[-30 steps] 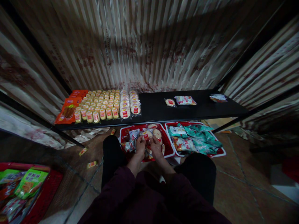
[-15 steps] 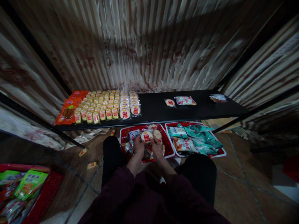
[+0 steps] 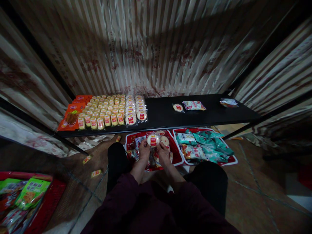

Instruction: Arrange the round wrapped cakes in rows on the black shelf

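Note:
Between my two hands is a round, pale wrapped cake [image 3: 153,140] with a red label facing up. My left hand [image 3: 144,150] pinches its left edge, and my right hand [image 3: 163,153] grips the right edge. Both are over a red basket with a white rim [image 3: 179,156], which holds more round cakes [image 3: 165,140] and other packets. On the black shelf [image 3: 159,113] ahead, two rows of similar round cakes [image 3: 131,119] stand beside many small yellow wrapped cakes [image 3: 107,120]. The undersides of my fingers are hidden.
Right of my basket sits a second one with teal packets [image 3: 212,144]. A single round cake [image 3: 178,108], a white-and-red packet [image 3: 194,105] and another packet [image 3: 228,103] lie on the shelf. Small yellow packs [image 3: 96,173] are on the floor. A red crate [image 3: 55,191] stands at left.
The round cake has risen slightly, toward the shelf, and its label shows more fully. Both hands have kept hold of it. The shelf goods look the same.

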Demonstrator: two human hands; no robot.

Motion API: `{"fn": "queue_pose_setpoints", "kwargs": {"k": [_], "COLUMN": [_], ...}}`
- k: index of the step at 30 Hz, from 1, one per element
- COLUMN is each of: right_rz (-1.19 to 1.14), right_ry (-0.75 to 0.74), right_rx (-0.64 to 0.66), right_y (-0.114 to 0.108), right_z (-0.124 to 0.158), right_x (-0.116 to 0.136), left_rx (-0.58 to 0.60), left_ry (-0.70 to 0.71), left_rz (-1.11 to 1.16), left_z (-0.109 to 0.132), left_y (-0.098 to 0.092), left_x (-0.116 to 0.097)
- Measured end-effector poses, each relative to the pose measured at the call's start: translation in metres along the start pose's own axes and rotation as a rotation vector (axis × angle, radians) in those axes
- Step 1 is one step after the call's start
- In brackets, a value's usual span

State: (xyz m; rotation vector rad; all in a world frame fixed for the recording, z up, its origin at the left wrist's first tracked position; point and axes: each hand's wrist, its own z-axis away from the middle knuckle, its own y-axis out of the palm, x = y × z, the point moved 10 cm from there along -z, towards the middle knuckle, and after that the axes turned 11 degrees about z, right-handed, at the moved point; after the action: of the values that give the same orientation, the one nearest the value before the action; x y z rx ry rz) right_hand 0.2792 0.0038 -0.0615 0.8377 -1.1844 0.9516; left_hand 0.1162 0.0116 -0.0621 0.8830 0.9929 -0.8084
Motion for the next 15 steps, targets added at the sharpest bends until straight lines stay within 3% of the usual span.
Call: {"fn": "queue_pose_setpoints", "kwargs": {"k": [7, 15], "right_rz": [0.017, 0.030], "right_ry": [0.042, 0.052], "right_rx": [0.024, 0.083], "right_y": [0.006, 0.017], "right_z": [-0.005, -0.003], "right_x": [0.005, 0.020], "left_rx": [0.001, -0.020], "left_ry": [-0.044, 0.072], "left_rz": [0.066, -0.016], "left_z": [-0.003, -0.014], "left_y": [0.003, -0.001], "left_x": [0.000, -0.011]}}
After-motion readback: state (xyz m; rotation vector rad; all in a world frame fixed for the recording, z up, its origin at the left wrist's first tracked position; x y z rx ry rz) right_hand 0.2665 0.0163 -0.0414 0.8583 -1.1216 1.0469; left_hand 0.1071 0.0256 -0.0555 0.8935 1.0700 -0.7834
